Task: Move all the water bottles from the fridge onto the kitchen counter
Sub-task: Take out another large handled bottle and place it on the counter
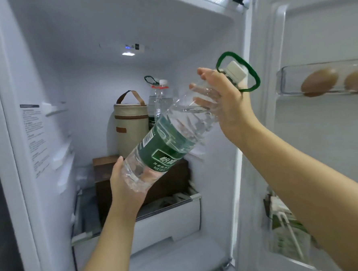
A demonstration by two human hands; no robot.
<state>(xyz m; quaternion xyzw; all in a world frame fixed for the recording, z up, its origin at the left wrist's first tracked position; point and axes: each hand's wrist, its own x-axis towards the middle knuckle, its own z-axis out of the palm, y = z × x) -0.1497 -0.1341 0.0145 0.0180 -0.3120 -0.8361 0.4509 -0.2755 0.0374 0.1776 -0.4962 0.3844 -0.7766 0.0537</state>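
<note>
Held bottle: a large clear water bottle, the held bottle (168,144), is carried in the air in front of the open fridge (43,59), tilted with its base low on the left and its neck high on the right.
Bottle details: a green label (166,150) wraps its middle, a white cap (235,70) closes it, and a green carry loop (251,72) stands out around the neck; water fills most of it.
Left hand: the left hand (124,184) cups the base from below, thumb up the near side, fingers curled under the clear plastic and clamped on the bottle.
Right hand: the right hand (224,103) grips the shoulder just below the cap, fingers wrapped over the top and partly seen through the plastic.
Back bottles: the back bottles (159,101) stand upright deep inside the fridge; there seem to be two, one with a red neck ring and white cap, one behind it with a green loop.
Bag: a beige zip bag (131,125) with a brown handle stands just left of them, touching or nearly so.
Box: a dark brown box (104,167) sits under the bag; whether the bottles stand on it too is hidden by the held bottle.
Drawer: a white drawer (168,222) lies below the shelf.
Door: the open door (314,32) is on the right; two brown eggs (319,81) lie in its clear tray (283,80), and a blurred carton (284,229) sits in a lower bin.
Light: an interior lamp (128,53) glows on the ceiling.
</note>
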